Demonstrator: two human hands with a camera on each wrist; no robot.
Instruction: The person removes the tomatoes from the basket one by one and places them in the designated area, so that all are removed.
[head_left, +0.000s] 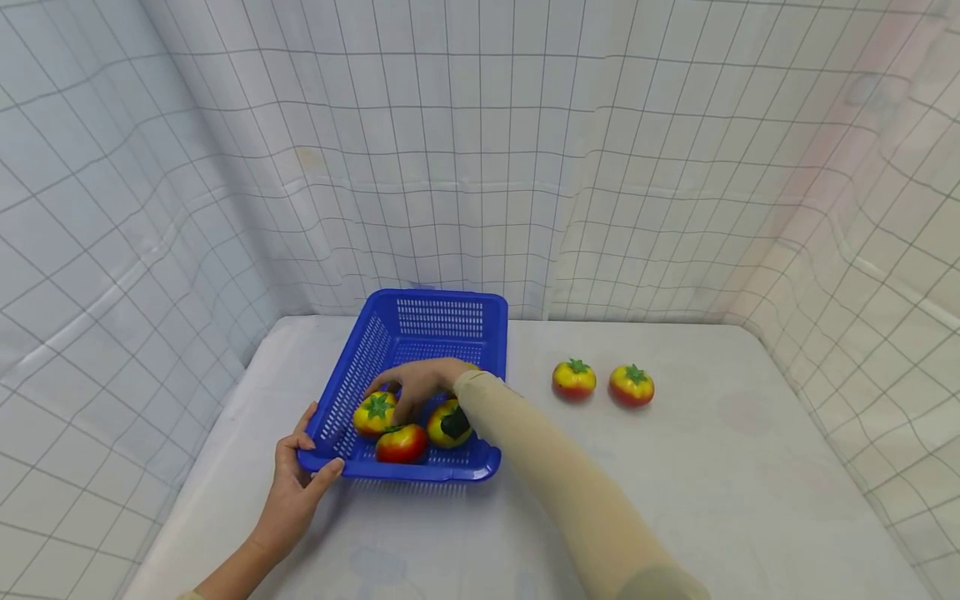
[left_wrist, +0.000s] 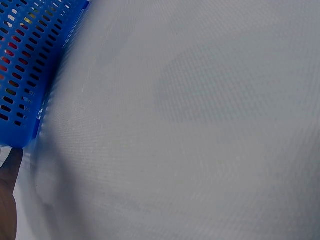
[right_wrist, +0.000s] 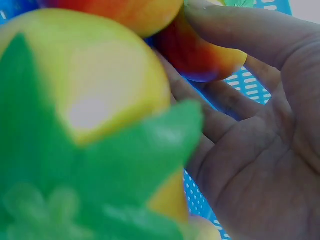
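Gripping the blue basket (head_left: 405, 473) at its seven o'clock corner is the left hand (head_left: 292, 496); inside, toward eight o'clock, the right hand (head_left: 420, 382) curls round a red-and-yellow fruit (head_left: 371, 421). Two loose fruits (head_left: 574, 383) rest at three o'clock.

I watched a white table (head_left: 697, 475) with rounded far corners, enclosed by pale curtains (head_left: 525, 167) at the back and both sides, ruled in thin dark grid lines that rippled with the folds. A pinkish tinge showed rightward, and my left wrist view picked up faint grey shapes (left_wrist: 215, 85) on the tabletop.
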